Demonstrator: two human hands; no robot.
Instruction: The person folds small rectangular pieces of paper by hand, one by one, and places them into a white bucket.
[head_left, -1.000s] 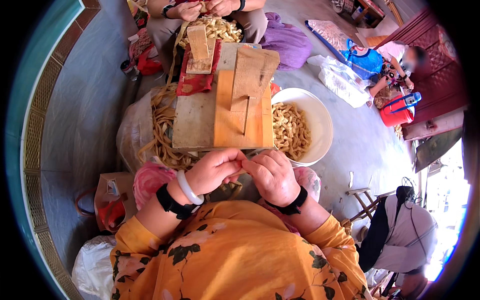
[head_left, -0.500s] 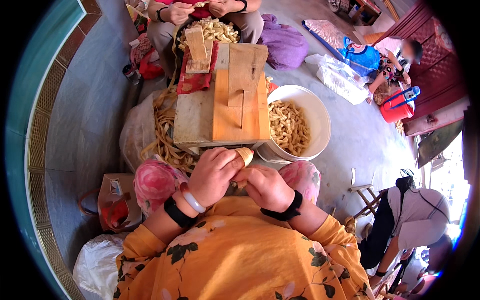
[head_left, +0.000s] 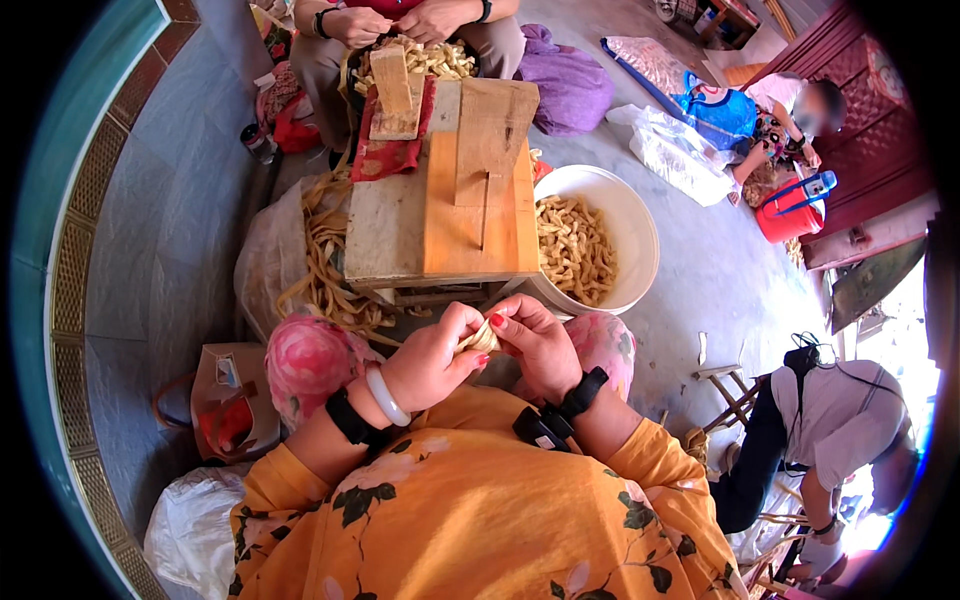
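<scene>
Above my lap, in front of the bench, both hands pinch a small folded tan strip (head_left: 481, 341). My left hand (head_left: 430, 358) closes on its left side, thumb pressed along it. My right hand (head_left: 541, 347) grips its upper right end with thumb and fingertips. The fingers partly cover the strip, so its exact folding is hard to make out. Just beyond my hands stands a low bench (head_left: 378, 240), carrying a wooden board (head_left: 458, 240) with an upright wooden block and a thin rod. Right of it, a white bucket (head_left: 645, 240) holds many knotted tan pieces (head_left: 575, 250).
Long tan strips (head_left: 322, 255) spill from a plastic bag left of the bench. Opposite, another person's hands (head_left: 425, 20) work over a bowl of tan pieces (head_left: 440, 62). A paper bag (head_left: 250, 390) stands by my left knee. Two more people are at the right, one beside a red bucket (head_left: 785, 220).
My hands have turned, and the fingertips of both now meet at the top of the strip. The person opposite has lowered their hands towards the bowl. The person at lower right has shifted.
</scene>
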